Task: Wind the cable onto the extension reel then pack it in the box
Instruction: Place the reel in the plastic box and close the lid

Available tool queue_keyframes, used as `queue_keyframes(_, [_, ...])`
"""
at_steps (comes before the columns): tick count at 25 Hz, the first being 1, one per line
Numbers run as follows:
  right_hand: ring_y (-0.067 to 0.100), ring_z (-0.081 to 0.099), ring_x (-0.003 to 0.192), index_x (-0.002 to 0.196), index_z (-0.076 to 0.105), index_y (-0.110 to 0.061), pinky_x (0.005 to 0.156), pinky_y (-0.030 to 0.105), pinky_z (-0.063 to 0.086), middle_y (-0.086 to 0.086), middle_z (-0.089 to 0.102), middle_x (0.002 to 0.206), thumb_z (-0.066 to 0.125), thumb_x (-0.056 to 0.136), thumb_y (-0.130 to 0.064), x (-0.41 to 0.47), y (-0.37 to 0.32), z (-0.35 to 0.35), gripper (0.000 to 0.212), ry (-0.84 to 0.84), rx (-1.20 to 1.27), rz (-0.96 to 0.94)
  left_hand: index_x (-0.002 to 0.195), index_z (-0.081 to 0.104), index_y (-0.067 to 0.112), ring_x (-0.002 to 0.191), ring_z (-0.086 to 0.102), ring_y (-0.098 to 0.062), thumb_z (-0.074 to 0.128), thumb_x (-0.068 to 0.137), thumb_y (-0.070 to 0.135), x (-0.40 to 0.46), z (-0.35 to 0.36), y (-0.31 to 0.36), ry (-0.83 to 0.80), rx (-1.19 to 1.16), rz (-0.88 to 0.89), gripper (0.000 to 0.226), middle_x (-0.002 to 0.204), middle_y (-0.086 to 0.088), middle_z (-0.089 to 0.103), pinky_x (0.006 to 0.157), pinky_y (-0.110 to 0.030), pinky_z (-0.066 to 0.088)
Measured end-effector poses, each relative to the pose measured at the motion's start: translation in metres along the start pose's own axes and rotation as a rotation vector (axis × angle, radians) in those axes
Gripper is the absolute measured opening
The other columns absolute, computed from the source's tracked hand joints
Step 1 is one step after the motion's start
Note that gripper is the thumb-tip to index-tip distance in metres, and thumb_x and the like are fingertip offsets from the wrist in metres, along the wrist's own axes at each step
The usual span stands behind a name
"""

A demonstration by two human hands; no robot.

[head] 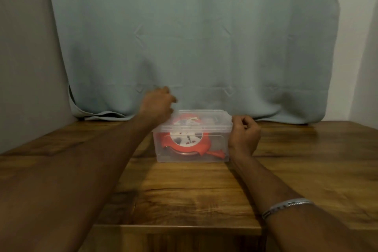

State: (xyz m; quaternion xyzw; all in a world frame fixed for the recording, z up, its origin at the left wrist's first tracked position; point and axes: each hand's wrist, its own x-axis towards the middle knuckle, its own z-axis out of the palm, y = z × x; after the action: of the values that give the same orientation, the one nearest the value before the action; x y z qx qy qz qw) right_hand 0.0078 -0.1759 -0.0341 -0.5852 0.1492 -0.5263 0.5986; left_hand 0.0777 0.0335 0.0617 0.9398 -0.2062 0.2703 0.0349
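A clear plastic box (pixel 216 149) stands on the wooden table, its clear lid (pixel 206 117) resting on top. Inside lies the orange extension reel (pixel 185 144) with a white round face, and its orange plug (pixel 216 153) rests at the box's lower right. My left hand (pixel 158 104) is at the lid's far left corner, fingers curled over the edge. My right hand (pixel 244 134) is against the box's right end, fingers curled at the lid's rim. How firmly either hand grips the lid is unclear.
The wooden table (pixel 184 190) stretches towards me, with its front edge near the bottom of view. A grey-blue curtain (pixel 194 37) hangs behind the box and bunches on the table's back edge. A metal bangle (pixel 286 206) is on my right wrist.
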Motion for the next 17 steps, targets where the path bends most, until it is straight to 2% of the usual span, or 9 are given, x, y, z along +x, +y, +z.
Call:
queue_keyframes(1, [0.018, 0.056, 0.066, 0.069, 0.064, -0.012, 0.063, 0.039, 0.049, -0.001, 0.064, 0.068, 0.059, 0.076, -0.035, -0.002, -0.002, -0.001, 0.024, 0.012, -0.015, -0.002, 0.138, 0.059, 0.03, 0.131, 0.052, -0.026, 0.058, 0.095, 0.048, -0.001, -0.005, 0.016, -0.041, -0.072, 0.08, 0.046, 0.143, -0.002, 0.054, 0.106, -0.038, 0.041])
queue_keyframes(2, [0.019, 0.06, 0.068, 0.071, 0.066, -0.013, 0.064, 0.04, 0.051, 0.0, 0.067, 0.072, 0.059, 0.076, -0.037, -0.003, -0.002, -0.001, 0.026, 0.025, -0.033, 0.006, 0.143, 0.054, 0.03, 0.136, 0.048, -0.026, 0.051, 0.096, 0.057, -0.003, -0.008, 0.035, -0.153, -0.166, 0.118, 0.053, 0.149, -0.002, 0.05, 0.11, -0.039, 0.037])
queue_keyframes(4, [0.021, 0.064, 0.076, 0.077, 0.069, -0.017, 0.067, 0.037, 0.05, -0.001, 0.07, 0.08, 0.059, 0.078, -0.042, -0.009, -0.004, -0.005, 0.027, 0.042, -0.063, 0.023, 0.152, 0.04, 0.031, 0.145, 0.036, -0.027, 0.031, 0.099, 0.066, -0.008, -0.004, 0.068, -0.406, -0.21, 0.108, 0.065, 0.161, -0.002, 0.036, 0.117, -0.041, 0.025])
queue_keyframes(5, [0.021, 0.064, 0.081, 0.082, 0.071, -0.019, 0.068, 0.034, 0.048, -0.002, 0.072, 0.085, 0.06, 0.08, -0.043, -0.01, -0.005, -0.006, 0.026, 0.05, -0.079, 0.039, 0.155, 0.035, 0.031, 0.148, 0.031, -0.026, 0.027, 0.1, 0.066, -0.008, -0.001, 0.075, -0.465, -0.194, 0.106, 0.066, 0.163, -0.001, 0.03, 0.118, -0.042, 0.021])
queue_keyframes(8, [0.021, 0.064, 0.086, 0.096, 0.075, -0.019, 0.072, 0.031, 0.043, -0.001, 0.073, 0.092, 0.057, 0.086, -0.046, -0.015, -0.01, -0.009, 0.035, -0.044, -0.057, 0.206, 0.156, 0.029, 0.033, 0.151, 0.025, -0.025, 0.028, 0.099, 0.065, -0.009, 0.001, 0.071, -0.496, -0.195, 0.096, 0.066, 0.166, 0.001, 0.023, 0.12, -0.042, 0.015])
queue_keyframes(11, [0.022, 0.067, 0.076, 0.087, 0.077, -0.013, 0.063, 0.032, 0.049, 0.001, 0.072, 0.08, 0.061, 0.089, -0.039, -0.014, -0.018, -0.008, 0.03, -0.167, 0.13, 0.378, 0.156, 0.029, 0.034, 0.151, 0.025, -0.024, 0.028, 0.099, 0.066, -0.009, 0.0, 0.071, -0.472, -0.188, 0.099, 0.065, 0.165, 0.001, 0.024, 0.119, -0.043, 0.016])
queue_keyframes(13, [0.026, 0.072, 0.079, 0.086, 0.077, -0.012, 0.07, 0.037, 0.06, 0.004, 0.075, 0.081, 0.07, 0.075, -0.045, -0.011, -0.02, -0.009, 0.036, -0.223, 0.155, 0.494, 0.156, 0.03, 0.034, 0.15, 0.026, -0.025, 0.027, 0.099, 0.066, -0.011, 0.001, 0.073, -0.448, -0.18, 0.106, 0.065, 0.165, 0.0, 0.024, 0.119, -0.044, 0.017])
queue_keyframes(15, [0.032, 0.076, 0.082, 0.094, 0.079, -0.012, 0.079, 0.048, 0.064, 0.01, 0.079, 0.088, 0.072, 0.058, -0.053, -0.008, -0.024, -0.013, 0.055, -0.346, 0.174, 0.661, 0.155, 0.031, 0.035, 0.149, 0.028, -0.026, 0.028, 0.099, 0.066, -0.011, 0.003, 0.072, -0.439, -0.19, 0.103, 0.064, 0.165, -0.001, 0.026, 0.119, -0.045, 0.019])
queue_keyframes(17, [0.028, 0.071, 0.074, 0.094, 0.076, -0.01, 0.068, 0.035, 0.06, 0.009, 0.076, 0.084, 0.07, 0.068, -0.051, -0.002, -0.033, -0.021, 0.049, -0.483, 0.129, 0.746, 0.155, 0.032, 0.035, 0.148, 0.029, -0.027, 0.028, 0.099, 0.066, -0.009, 0.004, 0.071, -0.433, -0.191, 0.099, 0.064, 0.164, -0.002, 0.027, 0.118, -0.046, 0.02])
